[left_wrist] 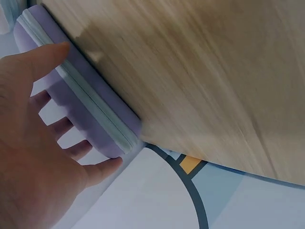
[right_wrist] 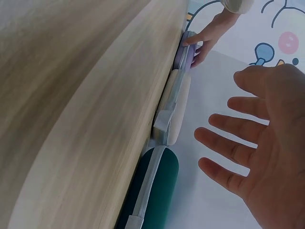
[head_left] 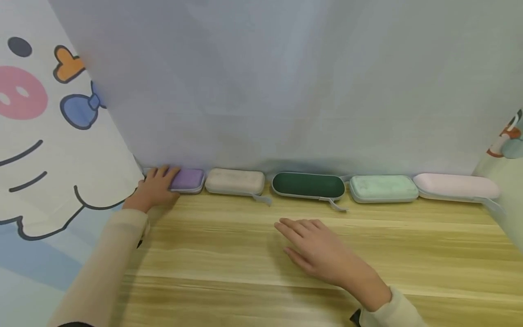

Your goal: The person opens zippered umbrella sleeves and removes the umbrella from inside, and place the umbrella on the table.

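My left hand (head_left: 153, 188) is at the left end of a row of zippered hard cases, over the purple zippered case (head_left: 188, 180). In the left wrist view the thumb lies against the zip side of the purple case (left_wrist: 90, 95), with the other fingers spread over its top and far side. My right hand (head_left: 320, 250) hovers over the table in front of the dark green case (head_left: 308, 185), holding nothing. Its fingers are spread and relaxed in the right wrist view. Between the purple and green cases lies a beige case (head_left: 235, 181) with a pull strap.
A mint green case (head_left: 384, 188) and a pale pink case (head_left: 456, 186) continue the row to the right. All the cases line the back edge of the wood-grain table (head_left: 220, 254), against a grey-white backdrop (head_left: 286, 91). A cartoon-printed panel (head_left: 53, 150) borders the left side.
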Motion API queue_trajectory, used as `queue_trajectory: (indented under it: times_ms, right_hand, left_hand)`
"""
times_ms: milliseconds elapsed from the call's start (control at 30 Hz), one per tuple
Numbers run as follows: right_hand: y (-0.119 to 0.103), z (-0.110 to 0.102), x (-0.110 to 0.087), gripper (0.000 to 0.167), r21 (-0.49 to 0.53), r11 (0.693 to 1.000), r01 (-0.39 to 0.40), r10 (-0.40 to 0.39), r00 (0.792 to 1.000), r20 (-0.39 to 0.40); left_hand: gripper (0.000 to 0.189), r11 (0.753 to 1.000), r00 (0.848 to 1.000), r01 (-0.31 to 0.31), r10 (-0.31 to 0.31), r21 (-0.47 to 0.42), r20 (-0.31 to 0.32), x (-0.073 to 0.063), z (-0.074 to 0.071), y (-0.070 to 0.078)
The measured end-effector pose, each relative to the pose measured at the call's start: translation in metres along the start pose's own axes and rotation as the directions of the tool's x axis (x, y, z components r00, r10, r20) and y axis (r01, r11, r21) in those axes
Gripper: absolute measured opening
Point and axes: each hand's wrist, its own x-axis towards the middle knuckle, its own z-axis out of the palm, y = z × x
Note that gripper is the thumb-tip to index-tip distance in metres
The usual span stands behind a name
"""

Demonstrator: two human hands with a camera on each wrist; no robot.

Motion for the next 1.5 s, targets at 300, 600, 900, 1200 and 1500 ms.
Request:
queue_trajectory:
  times_ms: [300, 600, 900, 1200, 1500]
  right_hand:
    - [-0.003, -0.001, 0.001, 0.056, -0.006, 1.0, 0.01, -0.01, 1.0, 0.005]
    - [-0.004, 0.0, 0.002, 0.055, 0.009, 1.0, 0.017, -0.017, 1.0, 0.012]
    - [-0.006, 0.003, 0.004, 0.056, 0.039, 0.999, 0.016, -0.018, 0.999, 0.033]
    - [-0.008, 0.006, 0.006, 0.057, 0.054, 0.998, 0.014, -0.017, 0.999, 0.048]
    - [-0.009, 0.011, 0.006, 0.06, 0.052, 0.999, -0.001, -0.002, 0.998, 0.06]
  left_hand:
    - [0.08, 0.994, 0.997, -0.055, 0.06, 0.096, -0.052, -0.018, 0.005, 0.003]
    - [0.082, 0.983, 0.992, -0.103, 0.113, 0.151, -0.058, -0.045, 0.007, 0.016]
    - [0.078, 0.982, 0.987, -0.142, 0.151, 0.129, -0.064, -0.069, 0.014, 0.043]
    - [0.079, 0.955, 0.964, -0.22, 0.244, 0.201, -0.103, -0.091, 0.026, 0.08]
    - [0.082, 0.906, 0.91, -0.357, 0.392, 0.228, -0.132, -0.105, 0.036, 0.132]
